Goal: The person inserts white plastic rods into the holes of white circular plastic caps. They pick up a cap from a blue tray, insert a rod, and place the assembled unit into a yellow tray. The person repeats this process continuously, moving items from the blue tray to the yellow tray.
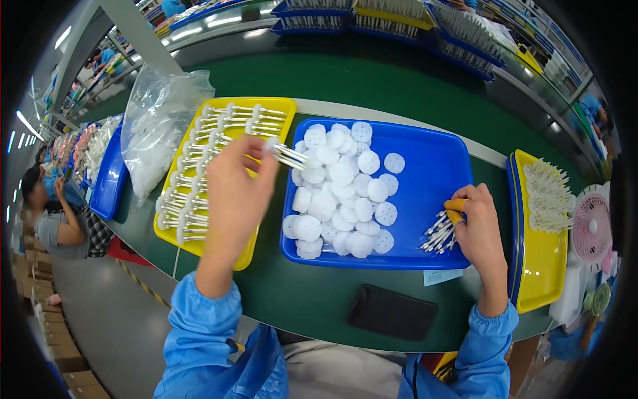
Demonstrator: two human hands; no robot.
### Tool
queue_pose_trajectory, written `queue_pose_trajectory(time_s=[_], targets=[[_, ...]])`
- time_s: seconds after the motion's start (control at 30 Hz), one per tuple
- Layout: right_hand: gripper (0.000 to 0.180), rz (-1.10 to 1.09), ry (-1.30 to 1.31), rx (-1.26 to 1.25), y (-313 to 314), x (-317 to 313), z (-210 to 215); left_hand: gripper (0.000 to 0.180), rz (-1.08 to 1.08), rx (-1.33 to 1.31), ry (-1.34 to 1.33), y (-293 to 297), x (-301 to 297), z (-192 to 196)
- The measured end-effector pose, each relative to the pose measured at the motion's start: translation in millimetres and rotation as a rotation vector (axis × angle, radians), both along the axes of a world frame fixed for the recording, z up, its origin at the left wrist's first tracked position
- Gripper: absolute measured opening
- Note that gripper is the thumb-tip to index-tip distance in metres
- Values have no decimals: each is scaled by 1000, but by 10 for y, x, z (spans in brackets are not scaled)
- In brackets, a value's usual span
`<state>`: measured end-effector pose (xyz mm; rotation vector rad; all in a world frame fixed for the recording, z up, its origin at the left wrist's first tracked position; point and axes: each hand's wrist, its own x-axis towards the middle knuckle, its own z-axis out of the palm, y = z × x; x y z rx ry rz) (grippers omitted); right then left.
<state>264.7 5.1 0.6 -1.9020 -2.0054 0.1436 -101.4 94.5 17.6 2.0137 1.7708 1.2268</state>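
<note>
Over the right rim of a yellow tray [282,105], my left hand [237,189] pinches a white disc with several thin rods [290,157] sticking out of it. Rows of similar disc-and-rod pieces [188,199] lie in that tray. A blue tray [425,149] sits in front of me, with a heap of round white discs [342,183] marked by small holes on its left side. In its lower right corner, my right hand [477,223] closes its orange-covered fingertips on a small pile of thin white rods [438,234]. How many rods these fingers grip is hidden.
A black pouch [392,312] lies near the table's front edge. At right are a yellow tray [541,266] with bundled rods [548,195] and a pink fan [593,227]. A clear plastic bag [156,133] stands at left. Stacked trays [392,16] line the far side.
</note>
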Motion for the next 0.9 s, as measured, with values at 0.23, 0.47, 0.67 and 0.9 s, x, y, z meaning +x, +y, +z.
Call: queue_pose_trajectory(time_s=[0.23,0.47,0.67,0.9], targets=[[33,36,-29,-15,27,-36,6,19,120,-126,215,512,-648,-243],[31,33,66,43,-36,9,40,22,131,-118,175,658,-639,-370],[33,-4,309,122,-98,-19,78,26,92,9,265,451,-323,-207],[33,73,452,55,-195,-162,238,24,-510,70,357,147,1168,-27]])
